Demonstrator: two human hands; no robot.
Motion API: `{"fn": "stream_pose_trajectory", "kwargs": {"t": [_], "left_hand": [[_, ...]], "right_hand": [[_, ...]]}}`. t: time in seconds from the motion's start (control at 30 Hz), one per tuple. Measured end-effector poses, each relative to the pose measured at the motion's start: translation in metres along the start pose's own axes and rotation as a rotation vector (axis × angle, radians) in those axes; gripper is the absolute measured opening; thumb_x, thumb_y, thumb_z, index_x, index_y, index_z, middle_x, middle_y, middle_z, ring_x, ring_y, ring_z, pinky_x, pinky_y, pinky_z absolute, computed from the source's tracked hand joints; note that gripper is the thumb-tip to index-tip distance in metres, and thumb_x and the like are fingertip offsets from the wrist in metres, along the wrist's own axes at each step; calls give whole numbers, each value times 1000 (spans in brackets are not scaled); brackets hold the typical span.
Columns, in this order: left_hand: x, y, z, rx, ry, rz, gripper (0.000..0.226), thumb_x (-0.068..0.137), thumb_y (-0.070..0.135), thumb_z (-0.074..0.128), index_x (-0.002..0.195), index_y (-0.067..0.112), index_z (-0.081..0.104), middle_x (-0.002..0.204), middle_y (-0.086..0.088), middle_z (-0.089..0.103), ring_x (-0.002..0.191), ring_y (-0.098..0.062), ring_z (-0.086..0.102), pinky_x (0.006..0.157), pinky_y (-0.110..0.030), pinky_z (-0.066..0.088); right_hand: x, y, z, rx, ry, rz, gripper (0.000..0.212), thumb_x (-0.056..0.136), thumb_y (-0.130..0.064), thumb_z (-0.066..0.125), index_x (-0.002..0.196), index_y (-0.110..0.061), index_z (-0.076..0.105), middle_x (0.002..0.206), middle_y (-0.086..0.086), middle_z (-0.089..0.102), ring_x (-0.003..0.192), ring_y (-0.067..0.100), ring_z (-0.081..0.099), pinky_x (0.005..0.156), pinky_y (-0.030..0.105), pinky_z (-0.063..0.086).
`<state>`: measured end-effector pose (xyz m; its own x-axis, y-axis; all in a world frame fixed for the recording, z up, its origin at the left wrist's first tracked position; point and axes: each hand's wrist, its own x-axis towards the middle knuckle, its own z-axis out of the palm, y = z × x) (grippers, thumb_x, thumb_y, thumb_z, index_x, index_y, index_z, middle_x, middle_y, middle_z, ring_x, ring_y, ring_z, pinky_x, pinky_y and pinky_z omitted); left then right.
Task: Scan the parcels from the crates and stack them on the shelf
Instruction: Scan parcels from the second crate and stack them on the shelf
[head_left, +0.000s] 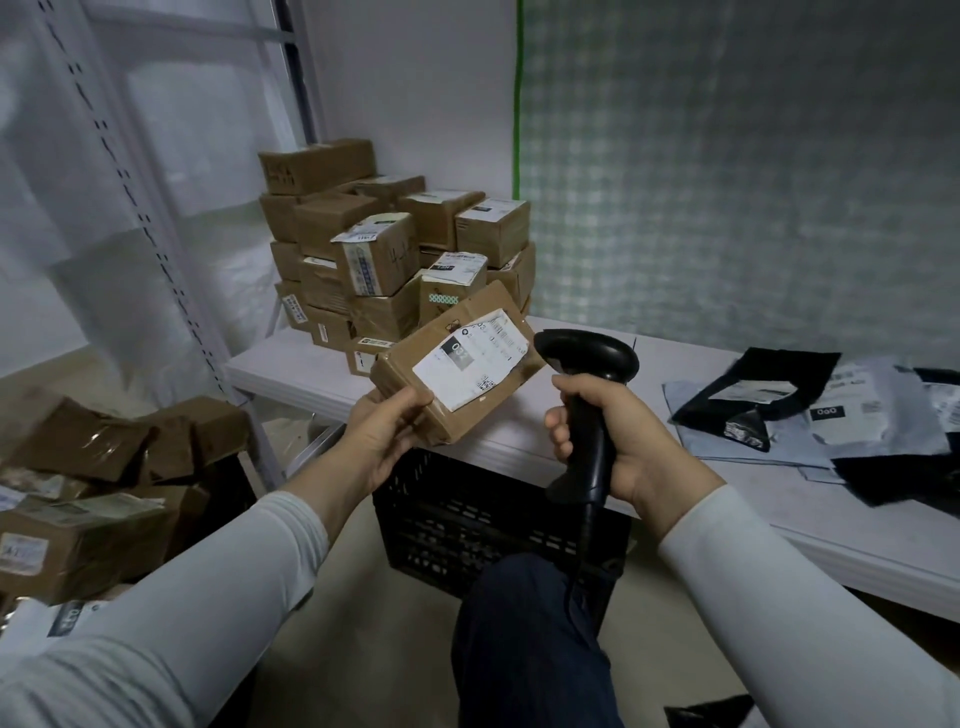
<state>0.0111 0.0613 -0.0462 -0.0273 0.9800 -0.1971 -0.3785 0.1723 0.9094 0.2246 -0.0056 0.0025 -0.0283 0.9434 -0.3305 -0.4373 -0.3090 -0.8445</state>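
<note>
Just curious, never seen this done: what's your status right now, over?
Left hand grips brown parcel, label up. Right hand grips scanner, aimed at label. Nothing between them.

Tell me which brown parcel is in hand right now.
The flat parcel with the white label, gripped by the left hand beside the barcode scanner in the right hand. The other parcels sit stacked on the white shelf or heaped at lower left.
</note>
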Motion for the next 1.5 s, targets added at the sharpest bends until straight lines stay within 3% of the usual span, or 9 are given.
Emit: {"fn": "stream_pose_trajectory", "kwargs": {"t": [0.33, 0.5, 0.7, 0.83, 0.97, 1.07, 1.2, 1.43, 1.5], "left_hand": [[-7, 6, 2, 1, 52, 128, 31, 80, -11, 62, 102, 11, 57, 90, -8, 69, 51, -6, 63, 46, -16, 48], [-5, 8, -4, 1, 51, 129, 34, 79, -8, 65, 103, 13, 57, 93, -6, 70, 77, -16, 68, 55, -23, 54], [-5, 9, -10, 14, 57, 131, 29, 80, -7, 64, 96, 16, 57, 82, -3, 68, 59, -7, 66, 53, -22, 53], [-7, 10, -18, 16, 58, 117, 30, 81, -5, 65, 102, 15, 58, 92, -5, 71, 74, -13, 69, 57, -26, 55], [-16, 11, -32, -78, 66, 100, 25, 85, -7, 59, 102, 11, 56, 69, -1, 71, 55, -8, 67, 51, -26, 57], [-22, 10, -57, -187, 144, 102, 33, 85, 0, 63, 110, 19, 53, 97, -5, 68, 81, -17, 69, 61, -35, 60], [-13, 13, -103, -273, 287, 103, 96, 80, 12, 72, 147, 42, 11, 133, -11, 52, 104, -31, 62, 77, -53, 56], [33, 40, -129, -466, 521, 58, 77, 79, 18, 74, 135, 28, 23, 120, -9, 48, 100, -29, 57, 81, -62, 52], [57, 48, -133, -477, 575, 31, 78, 76, 20, 76, 134, 25, 25, 115, -9, 49, 96, -29, 58, 69, -56, 57]], "right_hand": [[-10, -3, 24, 150, 3, 34, 28, 87, -22, 66, 70, -12, 46, 52, 9, 55, 38, 13, 46, 38, 16, 39], [-9, -1, 31, 171, 19, 17, 27, 86, -23, 67, 72, -12, 47, 51, 9, 55, 37, 14, 47, 36, 16, 40], [-10, 1, 38, 176, 38, 1, 28, 84, -24, 71, 74, -12, 47, 53, 10, 56, 38, 14, 48, 37, 16, 41], [-8, 4, 43, 171, 28, 6, 28, 83, -25, 72, 76, -12, 48, 54, 10, 57, 39, 15, 49, 37, 18, 42], [-6, 10, 53, 133, -45, 7, 24, 86, -24, 68, 76, -10, 52, 56, 9, 56, 40, 14, 49, 36, 19, 41], [2, 20, 69, 82, -149, 47, 19, 87, -22, 64, 76, -10, 54, 57, 9, 56, 39, 14, 48, 36, 19, 40], [18, 43, 96, 18, -234, 136, 17, 86, -21, 65, 77, -11, 54, 58, 9, 56, 40, 14, 49, 36, 19, 40], [56, 71, 125, -108, -211, 232, 22, 86, -24, 66, 76, -6, 60, 63, 8, 59, 45, 15, 52, 40, 21, 43], [70, 76, 129, -111, -215, 256, 22, 86, -25, 67, 78, -6, 59, 63, 8, 59, 45, 15, 53, 41, 22, 43]]}}
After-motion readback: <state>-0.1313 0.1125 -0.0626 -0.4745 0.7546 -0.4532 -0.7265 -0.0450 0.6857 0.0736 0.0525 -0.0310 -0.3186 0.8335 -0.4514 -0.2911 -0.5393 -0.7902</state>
